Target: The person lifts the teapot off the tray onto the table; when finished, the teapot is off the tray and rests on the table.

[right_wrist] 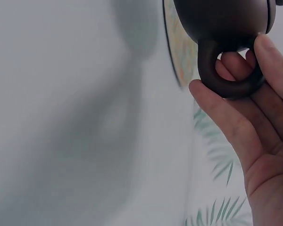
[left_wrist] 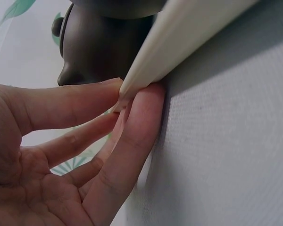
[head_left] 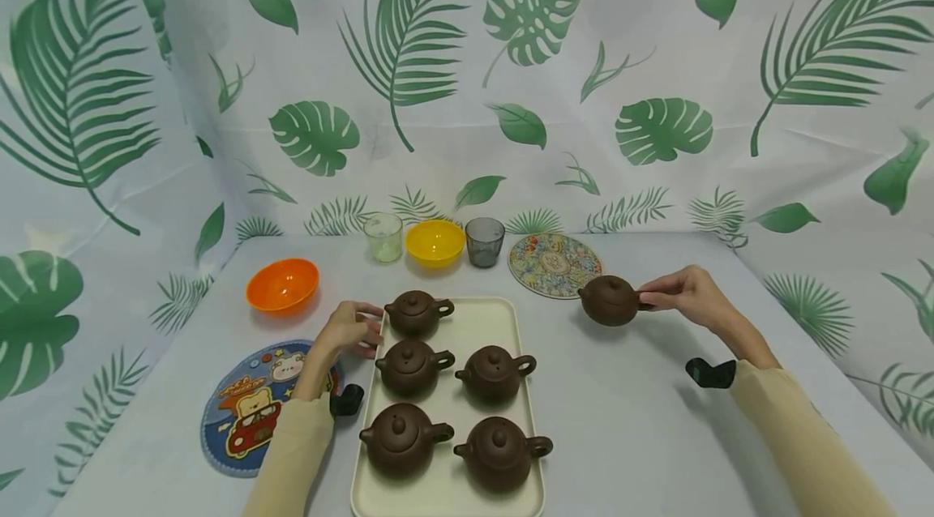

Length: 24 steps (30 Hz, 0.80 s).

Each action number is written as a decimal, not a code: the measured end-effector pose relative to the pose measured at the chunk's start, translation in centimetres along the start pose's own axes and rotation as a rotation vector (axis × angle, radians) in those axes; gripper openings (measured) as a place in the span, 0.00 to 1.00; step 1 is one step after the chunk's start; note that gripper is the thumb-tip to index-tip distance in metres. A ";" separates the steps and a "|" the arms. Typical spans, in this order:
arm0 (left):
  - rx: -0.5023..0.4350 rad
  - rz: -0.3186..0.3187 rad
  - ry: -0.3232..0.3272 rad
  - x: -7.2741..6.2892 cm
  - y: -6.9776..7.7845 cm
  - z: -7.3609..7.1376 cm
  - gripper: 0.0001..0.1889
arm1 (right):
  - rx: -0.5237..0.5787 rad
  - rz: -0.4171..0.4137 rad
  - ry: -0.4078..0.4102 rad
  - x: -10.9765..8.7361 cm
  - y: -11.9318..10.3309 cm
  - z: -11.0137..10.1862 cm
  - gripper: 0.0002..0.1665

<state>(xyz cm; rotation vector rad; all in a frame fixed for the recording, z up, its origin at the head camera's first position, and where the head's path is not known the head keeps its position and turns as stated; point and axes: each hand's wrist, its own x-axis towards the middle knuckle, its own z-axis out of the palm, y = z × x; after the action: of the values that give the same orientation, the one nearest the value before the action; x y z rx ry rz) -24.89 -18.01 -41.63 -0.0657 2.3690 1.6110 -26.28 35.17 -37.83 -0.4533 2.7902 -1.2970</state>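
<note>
My right hand [head_left: 689, 296] holds a dark brown teapot [head_left: 610, 301] by its loop handle, the pot raised above the table with its spout toward the left. In the right wrist view the fingers curl around the handle [right_wrist: 226, 89], and a shadow falls on the cloth below. My left hand [head_left: 352, 329] pinches the left rim of a cream tray [head_left: 477, 322], thumb above and fingers beneath, as the left wrist view shows. On the tray sit several brown teapots: a back one [head_left: 414, 313], two in the middle row and two at the front [head_left: 502, 452].
A patterned round mat [head_left: 556, 264] lies behind the raised teapot. A green glass [head_left: 383, 237], a yellow bowl [head_left: 434, 243] and a grey glass [head_left: 485, 241] stand along the back. To the left are an orange bowl [head_left: 283, 286] and a blue cartoon mat [head_left: 244, 412].
</note>
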 end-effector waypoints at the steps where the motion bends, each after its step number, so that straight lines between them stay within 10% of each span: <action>1: 0.001 0.000 0.001 0.0 0.0 0.0 0.26 | -0.010 0.010 0.001 -0.3 0.4 -0.3 0.17; 24: 0.018 -0.012 0.044 0.2 -0.2 0.3 0.25 | -0.128 0.104 -0.002 -1.7 2.3 -1.9 0.19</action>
<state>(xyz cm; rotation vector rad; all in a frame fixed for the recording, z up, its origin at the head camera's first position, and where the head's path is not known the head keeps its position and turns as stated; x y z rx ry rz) -24.99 -17.75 -41.94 -0.1129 2.4104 1.5985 -25.53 38.47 -38.51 -0.3085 2.8636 -1.1022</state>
